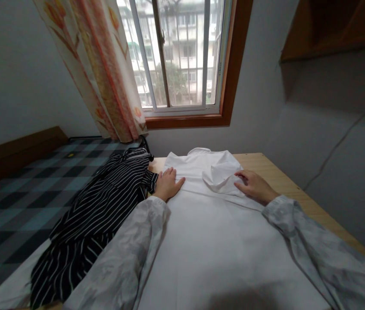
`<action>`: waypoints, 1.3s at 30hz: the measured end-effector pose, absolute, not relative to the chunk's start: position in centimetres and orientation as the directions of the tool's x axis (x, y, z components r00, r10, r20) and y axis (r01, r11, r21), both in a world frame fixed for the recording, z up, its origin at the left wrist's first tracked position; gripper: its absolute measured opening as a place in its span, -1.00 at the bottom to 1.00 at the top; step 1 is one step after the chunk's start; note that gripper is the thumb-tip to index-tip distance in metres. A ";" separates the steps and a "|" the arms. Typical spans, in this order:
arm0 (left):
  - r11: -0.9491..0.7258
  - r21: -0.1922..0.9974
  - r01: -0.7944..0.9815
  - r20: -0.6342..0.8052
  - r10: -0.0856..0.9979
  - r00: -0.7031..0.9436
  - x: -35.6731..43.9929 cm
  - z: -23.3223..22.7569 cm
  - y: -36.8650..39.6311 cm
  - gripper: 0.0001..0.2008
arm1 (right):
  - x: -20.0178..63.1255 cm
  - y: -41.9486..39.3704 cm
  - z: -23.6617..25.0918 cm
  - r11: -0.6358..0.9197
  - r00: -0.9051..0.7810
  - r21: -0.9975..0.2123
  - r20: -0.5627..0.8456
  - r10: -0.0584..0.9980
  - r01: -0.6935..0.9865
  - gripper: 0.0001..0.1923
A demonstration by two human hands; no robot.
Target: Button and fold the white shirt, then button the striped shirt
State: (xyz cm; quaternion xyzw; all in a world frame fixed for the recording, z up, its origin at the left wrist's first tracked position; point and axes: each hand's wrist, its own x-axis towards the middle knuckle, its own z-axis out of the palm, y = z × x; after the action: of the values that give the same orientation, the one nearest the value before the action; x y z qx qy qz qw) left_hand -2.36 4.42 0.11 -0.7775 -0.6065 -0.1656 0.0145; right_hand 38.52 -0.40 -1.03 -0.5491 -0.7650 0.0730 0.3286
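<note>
Barred window (182,56) (daylight), floral curtain (101,73), grey walls (17,73)
</note>
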 end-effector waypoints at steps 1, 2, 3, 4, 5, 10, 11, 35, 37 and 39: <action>-0.281 0.229 0.932 0.313 0.928 0.202 -2.3 0.3 4.4 -0.44 | 38.1 -0.6 -0.7 0.393 -0.181 -0.506 0.417 0.891 0.768 -0.68; -0.297 0.297 0.907 0.345 0.920 0.188 -2.1 0.6 4.4 -0.49 | 37.4 -0.9 -0.2 0.406 -0.181 -0.540 0.421 0.889 0.737 -0.73; -0.312 0.379 0.871 0.362 0.917 0.170 -1.9 0.9 4.4 -0.51 | 36.6 -1.2 0.4 0.423 -0.185 -0.576 0.426 0.886 0.700 -0.77; -0.321 0.470 0.822 0.353 0.922 0.158 -1.7 1.2 4.4 -0.50 | 35.6 -1.5 1.0 0.442 -0.197 -0.611 0.427 0.882 0.657 -0.80; -0.322 0.562 0.762 0.319 0.934 0.160 -1.4 1.6 4.4 -0.45 | 34.4 -1.8 1.7 0.467 -0.223 -0.645 0.426 0.877 0.605 -0.82; -0.207 0.783 0.586 -0.017 0.935 0.353 0.3 3.1 4.0 -0.22 | 29.2 -3.4 3.5 0.351 -0.515 -0.908 0.194 0.835 0.227 -0.68; -0.207 0.771 0.602 -0.048 0.924 0.379 0.5 3.3 3.8 -0.24 | 28.6 -3.8 3.5 0.256 -0.592 -0.955 0.122 0.797 0.148 -0.62; 0.282 0.957 0.067 -0.289 0.918 0.272 -1.3 2.6 4.7 -0.71 | 38.6 3.8 -4.2 0.589 -0.411 -0.385 0.453 0.791 0.711 -0.44; 0.267 0.947 0.179 -0.306 0.918 0.252 -2.1 2.9 4.7 -0.61 | 39.6 3.9 -4.0 0.544 -0.370 -0.345 0.456 0.810 0.765 -0.52; 0.192 0.905 0.379 -0.303 0.916 0.261 -2.8 3.5 4.6 -0.49 | 40.6 3.8 -3.6 0.442 -0.278 -0.303 0.457 0.845 0.844 -0.47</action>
State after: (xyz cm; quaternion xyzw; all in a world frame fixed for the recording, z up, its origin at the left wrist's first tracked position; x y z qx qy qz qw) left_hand -2.77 4.59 3.49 -0.5843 -0.5541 -0.2502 -0.5376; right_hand 40.60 3.78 -3.57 -0.5282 -0.7994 0.0007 0.2861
